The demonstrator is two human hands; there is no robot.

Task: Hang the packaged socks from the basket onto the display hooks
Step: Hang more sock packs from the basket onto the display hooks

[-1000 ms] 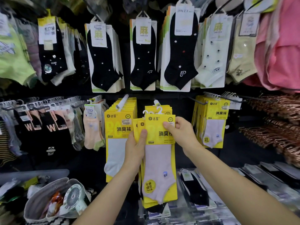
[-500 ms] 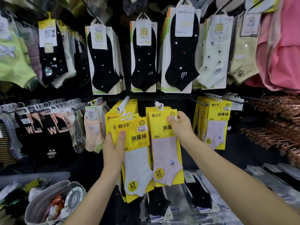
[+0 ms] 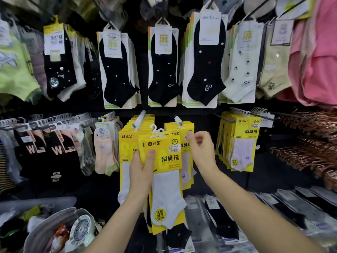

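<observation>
My left hand [image 3: 141, 172] grips a small stack of yellow sock packs [image 3: 164, 179] with white socks, thumb on the front card, white hangers at the top. My right hand [image 3: 200, 150] hovers just right of the stack, blurred, fingers curled and apart, holding nothing. Behind it a pink-sock pack [image 3: 186, 157] hangs on the middle display hook [image 3: 177, 121]. Another display hook [image 3: 139, 118] to the left carries several yellow packs with white socks.
More yellow packs [image 3: 242, 143] hang at the right, copper hangers [image 3: 310, 147] beyond. Black and white socks fill the upper row [image 3: 162, 70]. A grey bag with a small fan [image 3: 80, 229] sits at lower left. Flat packs [image 3: 273, 210] lie below.
My right hand let go of the pink-sock pack, which now hangs on the middle hook. My left hand has shifted its stack left and slightly up, in front of the left hook's packs.
</observation>
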